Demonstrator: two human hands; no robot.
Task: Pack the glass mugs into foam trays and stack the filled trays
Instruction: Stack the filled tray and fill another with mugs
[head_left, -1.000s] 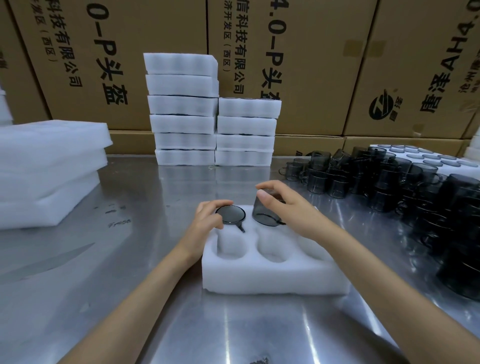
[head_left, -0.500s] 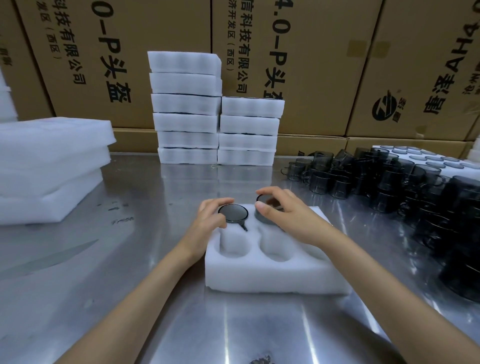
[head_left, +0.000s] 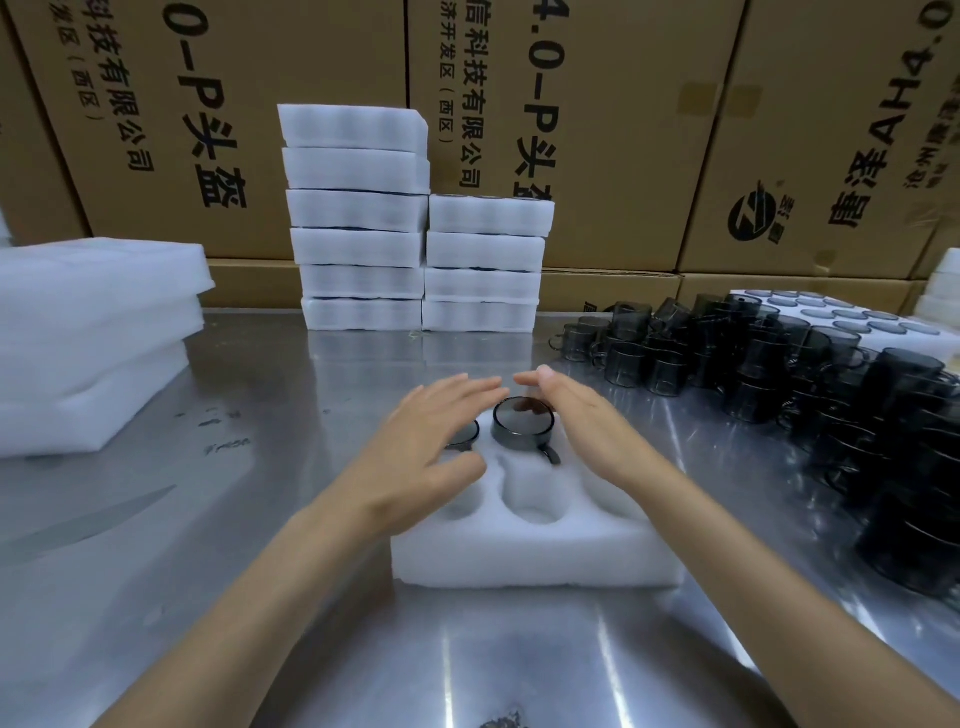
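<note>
Both hands hover with fingers straight above a foam tray (head_left: 530, 551) on the steel desk (head_left: 260, 415), left hand (head_left: 426, 452) over one seated glass mug (head_left: 464, 434), right hand (head_left: 587, 421) beside a second mug (head_left: 522, 422) in the far row

White foam tray (head_left: 535, 551), smoky grey mugs (head_left: 522, 422), silver table (head_left: 291, 597), brown boxes (head_left: 623, 130)

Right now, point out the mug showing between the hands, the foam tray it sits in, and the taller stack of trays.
mug (head_left: 521, 422), head view, dark base.
foam tray (head_left: 535, 564), head view, front wall.
taller stack (head_left: 358, 244), head view, middle tray's side.
</note>
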